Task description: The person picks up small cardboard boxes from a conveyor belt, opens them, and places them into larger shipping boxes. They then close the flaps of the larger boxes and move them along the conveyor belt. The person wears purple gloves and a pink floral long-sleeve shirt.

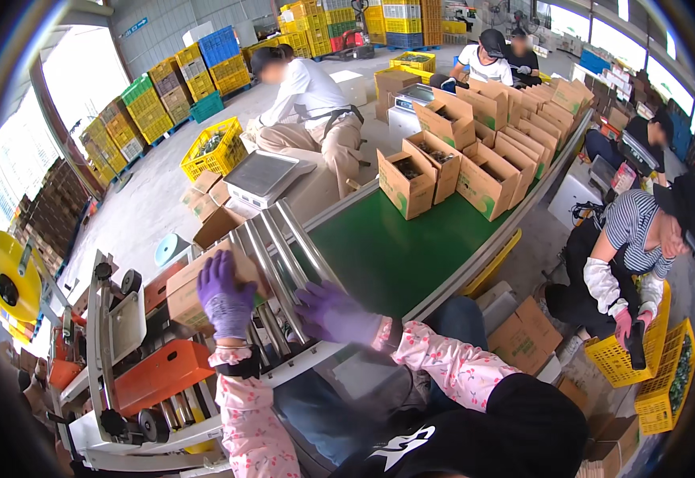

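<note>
My left hand (pixel 225 294), in a purple glove, lies with spread fingers on a closed cardboard box (pixel 189 296) at the mouth of a carton sealing machine (pixel 159 373). Steel rollers (pixel 273 239) run beside the box. Over the rollers' near end is my right hand (pixel 337 310), also gloved in purple, slightly blurred, its fingers apart and nothing in it. Beyond the rollers, a green conveyor belt (pixel 377 239) carries rows of open cardboard boxes (pixel 407 182), some with dark contents.
A weighing scale (pixel 264 176) stands behind the rollers. A seated person (pixel 317 101) is beyond it, near a yellow crate (pixel 213 146). At the right, another person (pixel 628 257) bends over yellow crates (pixel 664 382). A yellow tape roll (pixel 10 278) is mounted at the far left.
</note>
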`<state>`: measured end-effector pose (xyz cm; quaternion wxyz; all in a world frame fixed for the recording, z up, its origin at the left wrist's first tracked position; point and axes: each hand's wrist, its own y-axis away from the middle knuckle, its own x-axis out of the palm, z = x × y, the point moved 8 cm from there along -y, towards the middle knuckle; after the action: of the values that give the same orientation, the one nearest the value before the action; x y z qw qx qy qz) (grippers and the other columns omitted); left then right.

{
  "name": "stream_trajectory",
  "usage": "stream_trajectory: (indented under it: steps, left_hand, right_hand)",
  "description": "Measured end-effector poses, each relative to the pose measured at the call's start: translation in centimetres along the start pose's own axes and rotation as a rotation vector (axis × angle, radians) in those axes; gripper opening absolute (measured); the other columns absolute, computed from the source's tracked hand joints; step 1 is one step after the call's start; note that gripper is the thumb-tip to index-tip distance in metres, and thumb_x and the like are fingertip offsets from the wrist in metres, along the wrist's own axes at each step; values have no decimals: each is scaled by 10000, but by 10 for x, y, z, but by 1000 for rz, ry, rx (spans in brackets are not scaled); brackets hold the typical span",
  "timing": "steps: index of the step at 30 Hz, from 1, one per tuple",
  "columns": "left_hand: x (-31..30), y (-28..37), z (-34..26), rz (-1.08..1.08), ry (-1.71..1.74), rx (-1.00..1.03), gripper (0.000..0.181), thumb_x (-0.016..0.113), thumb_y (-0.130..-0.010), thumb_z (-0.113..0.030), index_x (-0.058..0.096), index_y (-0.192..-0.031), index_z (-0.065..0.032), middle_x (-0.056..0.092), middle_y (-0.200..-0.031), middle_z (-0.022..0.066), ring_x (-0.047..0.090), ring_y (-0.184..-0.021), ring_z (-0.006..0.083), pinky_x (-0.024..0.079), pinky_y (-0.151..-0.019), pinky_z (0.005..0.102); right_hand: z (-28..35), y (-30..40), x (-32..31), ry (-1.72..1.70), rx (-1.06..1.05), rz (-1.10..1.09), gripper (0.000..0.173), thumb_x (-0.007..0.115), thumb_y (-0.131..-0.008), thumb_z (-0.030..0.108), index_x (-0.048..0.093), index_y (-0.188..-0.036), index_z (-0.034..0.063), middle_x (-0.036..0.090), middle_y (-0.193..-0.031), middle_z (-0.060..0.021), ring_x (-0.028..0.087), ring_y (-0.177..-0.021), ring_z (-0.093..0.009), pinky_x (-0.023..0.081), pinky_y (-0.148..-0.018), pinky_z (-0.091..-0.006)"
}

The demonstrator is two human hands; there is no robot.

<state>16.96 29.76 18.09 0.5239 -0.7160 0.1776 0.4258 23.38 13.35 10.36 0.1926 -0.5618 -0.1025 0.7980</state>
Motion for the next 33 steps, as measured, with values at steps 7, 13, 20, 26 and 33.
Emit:
stream_trajectory:
  steps: [7,13,20,26,33]
  left_hand:
    - [-19,20,120,84,-149,-154,694,808,-603,-170,572,-1249,-78,578,-1309,132,525,-1209,310,377,-1047,434]
    - [38,38,-55,250,519,3,393,705,-829,-189,631,-1191,-53,653,-1139,199,639,-1051,351,518,-872,386]
    - [57,69,-143,182,444,127,437,704,-831,-284,623,-1166,-15,646,-1181,169,583,-1153,352,427,-1002,462]
    - [60,70,-138,143,407,117,428,729,-798,-282,644,-1136,-35,652,-1181,153,606,-1127,332,427,-1008,469]
    - [44,95,-151,156,1311,78,435,648,-864,-163,581,-1243,38,569,-1315,215,527,-1254,328,390,-1065,414]
  right_hand:
    - [-7,3,26,-14,-31,-101,494,594,-889,409,573,-1267,91,549,-1311,-141,465,-1263,-372,346,-1076,-484]
    - [-61,4,33,-1352,322,-236,350,573,-974,134,559,-1319,75,682,-1097,-66,622,-1006,-124,491,-875,-244]
    - [-326,76,-84,208,749,-563,826,747,-780,348,356,-1442,46,419,-1453,-191,392,-1355,-330,312,-1116,-423]
    - [-424,20,-80,304,987,57,793,652,-814,521,420,-1421,66,415,-1469,-160,362,-1381,-301,248,-1147,-393]
    - [-326,36,-68,270,921,150,476,586,-817,476,735,-967,50,705,-1005,-183,661,-995,-326,501,-894,-400]
